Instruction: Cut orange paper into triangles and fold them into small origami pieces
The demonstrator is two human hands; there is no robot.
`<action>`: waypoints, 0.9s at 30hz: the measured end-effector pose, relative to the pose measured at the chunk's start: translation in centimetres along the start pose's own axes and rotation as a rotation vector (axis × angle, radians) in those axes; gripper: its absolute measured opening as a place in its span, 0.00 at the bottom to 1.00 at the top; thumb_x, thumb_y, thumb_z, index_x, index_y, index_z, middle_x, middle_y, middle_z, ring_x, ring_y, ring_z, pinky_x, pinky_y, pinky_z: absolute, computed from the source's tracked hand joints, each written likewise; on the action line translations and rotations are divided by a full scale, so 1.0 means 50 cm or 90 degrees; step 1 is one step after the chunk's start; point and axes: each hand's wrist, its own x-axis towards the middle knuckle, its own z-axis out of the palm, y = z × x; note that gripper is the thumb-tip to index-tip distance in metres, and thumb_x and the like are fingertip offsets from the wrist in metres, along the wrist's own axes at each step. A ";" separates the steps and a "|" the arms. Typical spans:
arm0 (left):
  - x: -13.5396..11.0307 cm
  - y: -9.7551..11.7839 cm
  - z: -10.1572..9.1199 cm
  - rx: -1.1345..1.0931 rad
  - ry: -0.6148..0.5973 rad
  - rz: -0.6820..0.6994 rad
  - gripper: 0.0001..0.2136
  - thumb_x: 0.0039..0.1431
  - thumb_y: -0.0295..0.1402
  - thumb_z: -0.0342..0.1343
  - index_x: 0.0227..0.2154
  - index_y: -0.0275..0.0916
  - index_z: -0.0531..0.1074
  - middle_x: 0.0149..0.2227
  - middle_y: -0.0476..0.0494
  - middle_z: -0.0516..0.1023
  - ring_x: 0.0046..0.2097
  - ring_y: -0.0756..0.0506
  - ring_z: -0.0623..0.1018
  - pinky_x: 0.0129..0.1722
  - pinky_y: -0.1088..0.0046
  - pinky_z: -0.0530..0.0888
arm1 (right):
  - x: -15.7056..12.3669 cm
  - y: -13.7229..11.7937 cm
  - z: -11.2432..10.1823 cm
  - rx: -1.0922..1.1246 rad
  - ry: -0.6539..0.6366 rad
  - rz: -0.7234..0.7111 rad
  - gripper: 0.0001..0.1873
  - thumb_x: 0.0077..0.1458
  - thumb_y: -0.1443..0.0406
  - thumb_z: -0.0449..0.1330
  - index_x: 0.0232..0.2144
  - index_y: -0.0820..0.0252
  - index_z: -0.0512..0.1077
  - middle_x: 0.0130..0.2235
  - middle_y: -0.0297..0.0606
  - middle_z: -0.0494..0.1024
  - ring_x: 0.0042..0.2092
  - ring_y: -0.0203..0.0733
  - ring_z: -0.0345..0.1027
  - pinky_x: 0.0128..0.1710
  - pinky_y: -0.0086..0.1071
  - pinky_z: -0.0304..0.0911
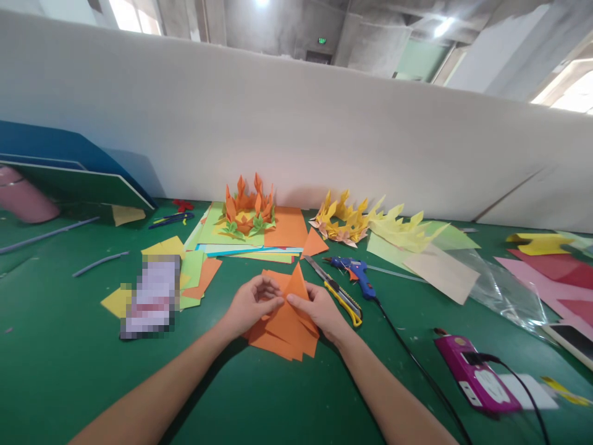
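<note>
nearby, cutter [341, 295] between hands [322, 312] and glue gun [354, 270]; orange crown [251, 201] behind

I see bright glare from lamps [443, 26] and windows [134, 15]; a shadow lies beside my left arm [171, 364]; the lens bends the wall [287, 117].

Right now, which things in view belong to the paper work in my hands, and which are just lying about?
Likely part of the job:
folded orange paper, in the right hand, left hand beside it
loose orange sheets beneath
glue gun and yellow utility knife, both untouched
orange crown, of similar paper

Probably just lying about:
pink bottle
clear plastic
purple strips
</note>
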 end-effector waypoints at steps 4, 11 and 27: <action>-0.003 0.005 0.001 0.027 0.001 0.003 0.11 0.37 0.34 0.65 0.23 0.37 0.69 0.26 0.50 0.73 0.28 0.51 0.73 0.28 0.76 0.71 | 0.001 0.002 -0.001 -0.022 0.007 -0.009 0.22 0.35 0.53 0.69 0.32 0.60 0.76 0.36 0.39 0.80 0.38 0.49 0.73 0.40 0.40 0.67; -0.003 0.007 0.001 0.023 -0.007 -0.022 0.09 0.37 0.34 0.64 0.21 0.37 0.71 0.23 0.51 0.72 0.24 0.52 0.70 0.24 0.77 0.68 | 0.003 0.006 -0.002 -0.016 0.004 -0.007 0.22 0.35 0.54 0.69 0.32 0.60 0.75 0.36 0.39 0.79 0.38 0.48 0.73 0.40 0.40 0.67; -0.001 -0.007 -0.007 0.131 -0.045 0.081 0.04 0.45 0.32 0.58 0.24 0.37 0.73 0.28 0.46 0.75 0.33 0.48 0.75 0.35 0.72 0.72 | 0.008 0.012 -0.001 -0.064 0.002 -0.031 0.23 0.36 0.50 0.68 0.31 0.61 0.75 0.33 0.38 0.78 0.36 0.45 0.69 0.36 0.35 0.64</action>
